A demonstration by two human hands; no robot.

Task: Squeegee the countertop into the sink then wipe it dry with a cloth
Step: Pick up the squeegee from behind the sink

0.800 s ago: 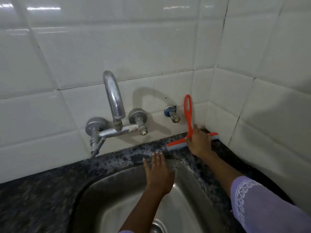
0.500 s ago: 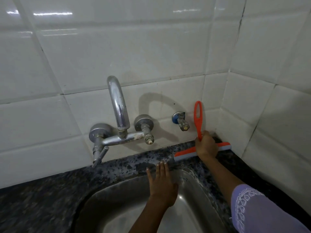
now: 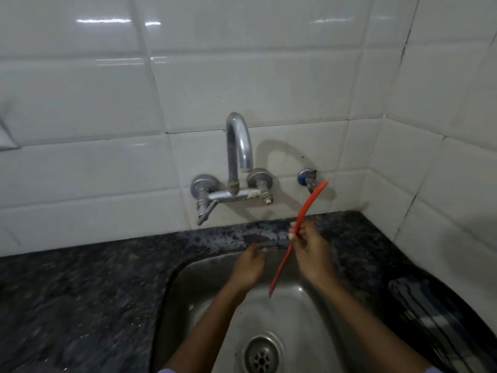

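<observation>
My right hand (image 3: 313, 255) grips the red squeegee (image 3: 304, 215) by its handle and holds it in the air over the steel sink (image 3: 204, 270), seen edge-on and tilted, its lower end pointing down into the basin. My left hand (image 3: 248, 266) rests on the sink's back rim with its fingers curled over the edge, touching the dark speckled countertop (image 3: 80, 292). A wet patch shines on the counter strip behind the sink. At the right, a dark striped cloth (image 3: 430, 313) lies on the counter.
A chrome wall tap (image 3: 238, 157) with two valves arches over the sink's back edge. A small blue-collared tap (image 3: 308, 179) sits to its right. White tiled walls meet in a corner at the right. The drain (image 3: 261, 356) lies at the basin's bottom.
My right hand has lifted the squeegee off the back counter strip and swung it over the sink. My left hand's fingers have curled. The view has shifted right and pulled back.
</observation>
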